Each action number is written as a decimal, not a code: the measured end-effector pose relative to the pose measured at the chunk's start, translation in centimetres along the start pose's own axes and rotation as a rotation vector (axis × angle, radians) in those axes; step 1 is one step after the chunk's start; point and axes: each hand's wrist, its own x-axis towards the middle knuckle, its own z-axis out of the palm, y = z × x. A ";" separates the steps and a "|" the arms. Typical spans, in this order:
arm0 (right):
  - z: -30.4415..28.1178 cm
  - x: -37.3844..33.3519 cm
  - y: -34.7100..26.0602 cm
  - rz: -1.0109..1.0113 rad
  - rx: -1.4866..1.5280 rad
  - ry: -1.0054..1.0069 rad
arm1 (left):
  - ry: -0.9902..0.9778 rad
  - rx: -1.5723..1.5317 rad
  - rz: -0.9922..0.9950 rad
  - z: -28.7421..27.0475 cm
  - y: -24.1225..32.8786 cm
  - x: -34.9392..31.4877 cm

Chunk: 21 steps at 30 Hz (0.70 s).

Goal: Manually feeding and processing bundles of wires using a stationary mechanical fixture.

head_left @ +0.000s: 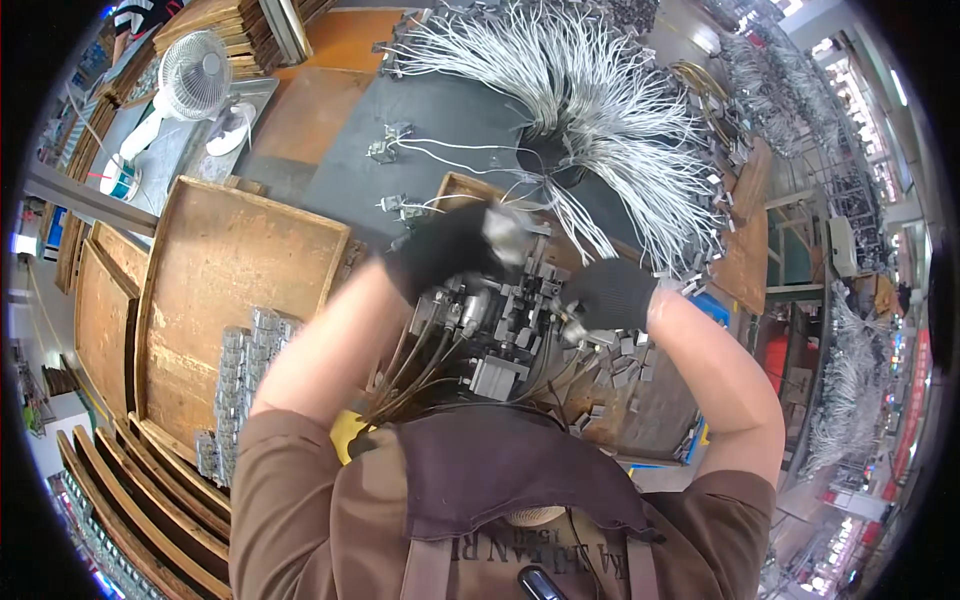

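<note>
Both my hands wear black gloves over a metal fixture [515,325] with several blocks, a cylinder and hoses. Blurred by motion, my left hand [450,248] is closed at the fixture's far left side, around a pale silvery piece [505,235] whose kind I cannot make out. My right hand [608,294] bends down at the fixture's right side, fingers curled together by a small shiny part; what they grip is hidden. Beyond the hands, white cables [585,225] run from a hole in the dark table [345,165]. Two cable ends with metal connectors [388,143] lie on its left.
A large fan of white cables [650,150] covers the far table. Small grey metal blocks [625,365] lie loose at right. Left stand a wooden tray [235,270], stacked metal blocks [245,370] and upright wooden boards [150,500]. A white fan [195,75] stands far left.
</note>
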 end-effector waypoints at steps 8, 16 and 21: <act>1.9 5.4 -3.0 -0.040 -0.266 0.556 | 0.607 0.517 0.449 -0.3 -6.9 -2.2; 1.5 2.8 -1.7 0.006 0.075 0.286 | 0.489 0.110 0.282 7.8 -8.8 -1.7; 2.4 2.3 -1.4 -0.027 0.121 0.357 | 0.414 0.098 0.152 8.1 -8.7 -1.6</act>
